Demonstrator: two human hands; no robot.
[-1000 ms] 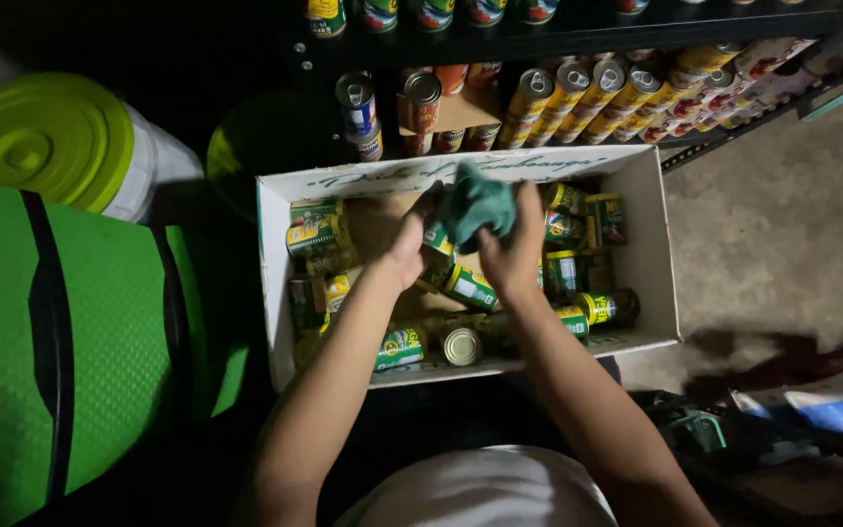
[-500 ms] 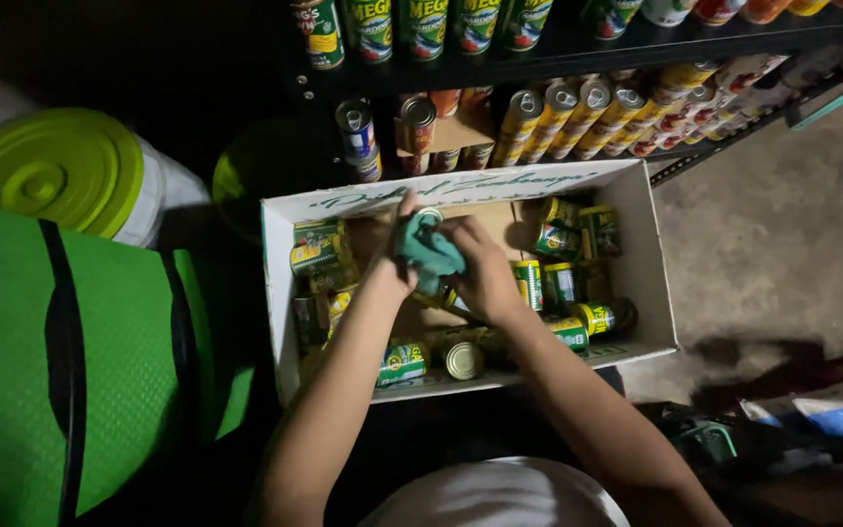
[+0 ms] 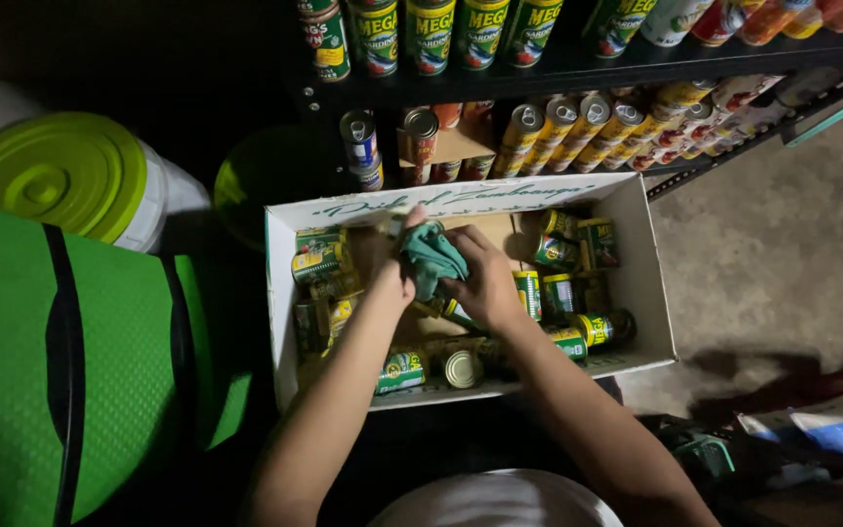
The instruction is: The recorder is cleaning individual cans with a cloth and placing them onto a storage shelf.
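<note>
Both hands have dropped lower into the cardboard box [image 3: 641, 283] than a second ago; the right hand [image 3: 485, 283] and left hand [image 3: 392, 268] have fingers clamped together on the teal cloth [image 3: 431, 259], which wraps a can; loose tins [image 3: 578, 249] lie beyond the fingertips.

Bare forearms, white top [image 3: 495, 500]

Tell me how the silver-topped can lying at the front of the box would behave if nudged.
The can lies on its side, so it would probably roll. Neighbouring cans and the box wall would likely stop it. It is probably rigid and fairly heavy if full.
</note>
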